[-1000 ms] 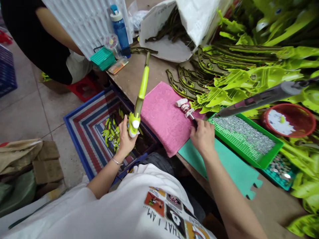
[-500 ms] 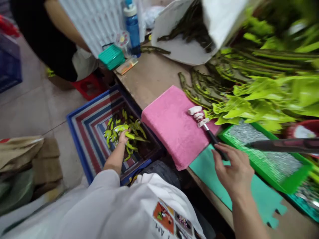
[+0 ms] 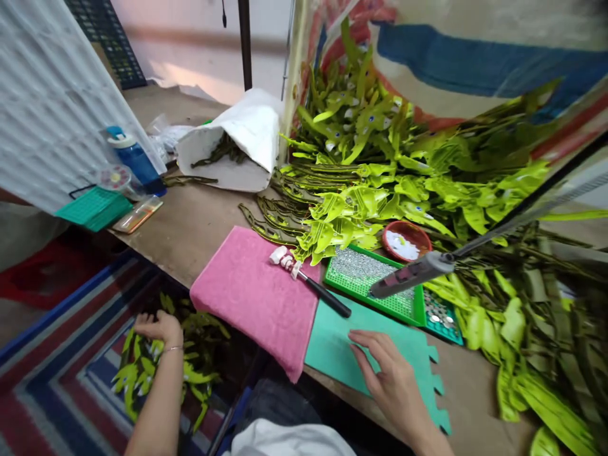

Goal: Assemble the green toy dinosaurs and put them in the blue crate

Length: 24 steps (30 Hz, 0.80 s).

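My left hand (image 3: 159,327) is down in the striped bag (image 3: 61,354) on the floor, resting palm-down on a heap of lime-green toy parts (image 3: 142,373); its fingers are hidden behind the knuckles. Fingers stretched out, my right hand (image 3: 387,373) lies on the teal foam mat (image 3: 418,361) and holds nothing. Just ahead of it a black-handled tool with a white head (image 3: 308,285) lies across the pink towel (image 3: 251,297) and the mat. A grey electric screwdriver (image 3: 408,275) hangs over the green tray of screws (image 3: 375,285).
A large pile of lime-green plastic parts (image 3: 380,183) fills the table's back and right. A white sack of dark parts (image 3: 237,145), a blue bottle (image 3: 135,161), a teal basket (image 3: 92,208) and a red bowl (image 3: 406,239) also stand on the wooden table (image 3: 190,221).
My left hand lowered the green toy into the striped bag and let it go. My right hand released the black-handled tool and drew back onto the mat. The view swung up and right.
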Motion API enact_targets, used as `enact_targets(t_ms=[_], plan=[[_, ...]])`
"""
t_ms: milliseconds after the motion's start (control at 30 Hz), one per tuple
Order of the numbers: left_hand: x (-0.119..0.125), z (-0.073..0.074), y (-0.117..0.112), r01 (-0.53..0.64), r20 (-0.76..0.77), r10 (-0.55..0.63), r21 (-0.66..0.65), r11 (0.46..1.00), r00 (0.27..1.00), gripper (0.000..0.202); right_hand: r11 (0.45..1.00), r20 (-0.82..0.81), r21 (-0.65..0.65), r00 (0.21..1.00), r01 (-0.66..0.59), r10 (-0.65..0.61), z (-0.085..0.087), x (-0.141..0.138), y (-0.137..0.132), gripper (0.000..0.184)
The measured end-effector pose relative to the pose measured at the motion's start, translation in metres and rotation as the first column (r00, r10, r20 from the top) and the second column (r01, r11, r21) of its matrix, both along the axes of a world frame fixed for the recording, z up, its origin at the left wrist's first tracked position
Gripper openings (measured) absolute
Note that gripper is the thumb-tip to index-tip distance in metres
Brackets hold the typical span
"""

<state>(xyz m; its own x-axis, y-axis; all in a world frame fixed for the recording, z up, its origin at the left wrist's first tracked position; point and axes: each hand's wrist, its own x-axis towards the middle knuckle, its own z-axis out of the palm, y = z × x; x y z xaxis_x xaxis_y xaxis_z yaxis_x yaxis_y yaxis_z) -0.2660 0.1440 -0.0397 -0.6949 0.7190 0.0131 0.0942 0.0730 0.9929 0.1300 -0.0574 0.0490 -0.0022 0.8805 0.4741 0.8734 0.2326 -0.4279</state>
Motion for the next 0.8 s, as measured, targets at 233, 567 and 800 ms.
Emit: enact_targets(t_ms=[233, 567, 800], plan=[[0.128, 0.075, 0.078, 0.713, -0.789, -0.434, 0.008, 0.701, 0.436, 0.022, 0.989, -0.122, -0.065, 0.985, -0.130, 0.121, -0.001, -0.009, -0.009, 0.016], [0.250, 0.124, 0.159, 0.680, -0.704, -0.435, -0.692, 0.244, -0.561, 0.053, 0.998, -0.114, -0.049, 0.993, -0.036, 0.030, 0.003, 0.019, -0.035, 0.018], [0.228, 0.129, 0.178, 0.710, -0.771, -0.203, -0.636, 0.302, -0.604, 0.063, 0.990, -0.075, -0.096, 0.991, 0.101, -0.108, 0.008, 0.063, -0.041, 0.015]])
